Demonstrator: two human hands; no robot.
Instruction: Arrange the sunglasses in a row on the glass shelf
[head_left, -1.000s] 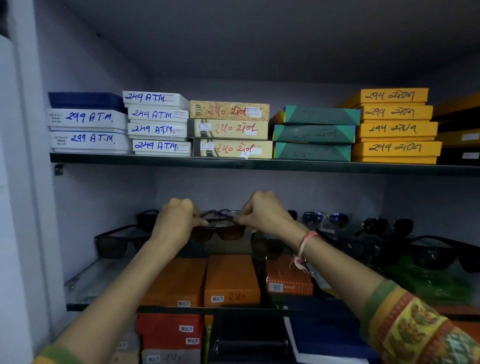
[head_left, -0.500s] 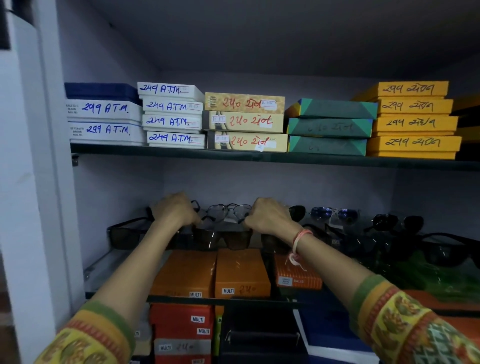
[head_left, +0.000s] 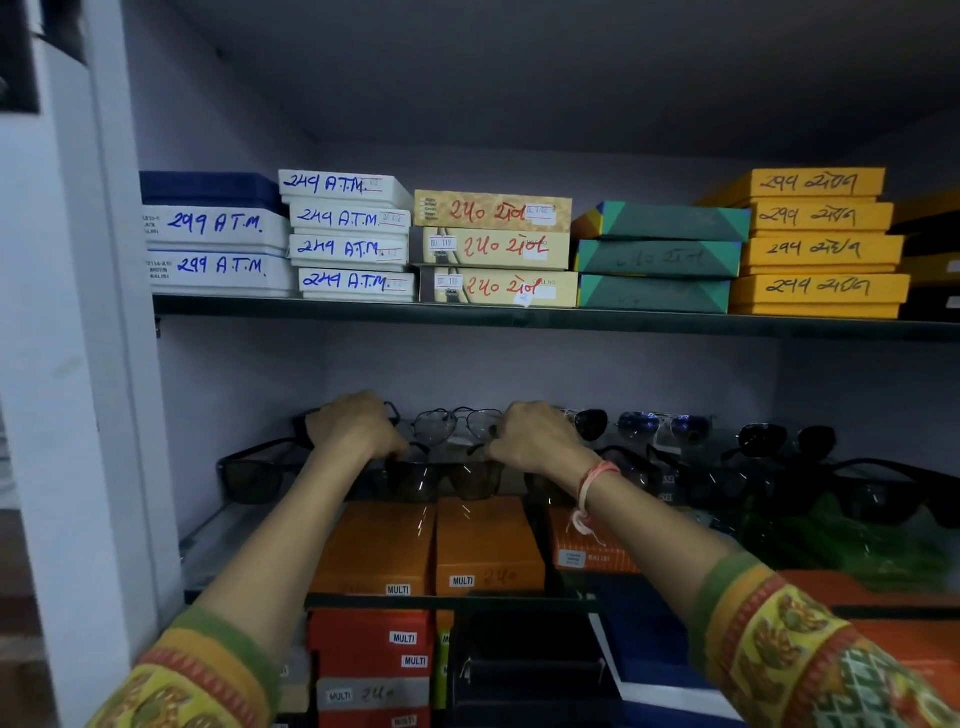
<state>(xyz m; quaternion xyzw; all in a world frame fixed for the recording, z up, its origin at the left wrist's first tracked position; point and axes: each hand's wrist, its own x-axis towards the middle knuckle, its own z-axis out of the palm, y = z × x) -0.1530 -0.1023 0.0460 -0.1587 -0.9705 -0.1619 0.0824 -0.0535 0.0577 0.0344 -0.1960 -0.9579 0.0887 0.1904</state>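
1. Nearest the camera, two forearms in patterned yellow, orange and green sleeves (head_left: 810, 660) reach forward into a shelving unit.
2. Below the forearms, red and grey cardboard boxes labelled "MULTI" (head_left: 371, 662) are stacked on a lower level.
3. Above them runs the glass shelf (head_left: 218, 540), seen through its transparent pane; flat orange boxes (head_left: 488, 540) show just beneath or on it, which of the two cannot be told.
4. The left hand (head_left: 356, 428) and the right hand (head_left: 537, 441), the latter with a pink thread band at the wrist, each close their fingers on one end of a dark brown-lensed pair of sunglasses (head_left: 441, 475), held at the middle of the shelf; whether it touches the glass cannot be told.
5. To its left stands another dark-framed pair (head_left: 254, 470); to its right, black-framed pairs (head_left: 878, 493) line the shelf.
6. Behind the hands sits a second row: a thin wire-framed clear-lensed pair (head_left: 457, 423) and a blue mirrored pair (head_left: 662, 426).
7. Farthest up, the upper shelf (head_left: 519, 314) carries stacked white, cream, green and yellow hand-lettered boxes (head_left: 821, 249).
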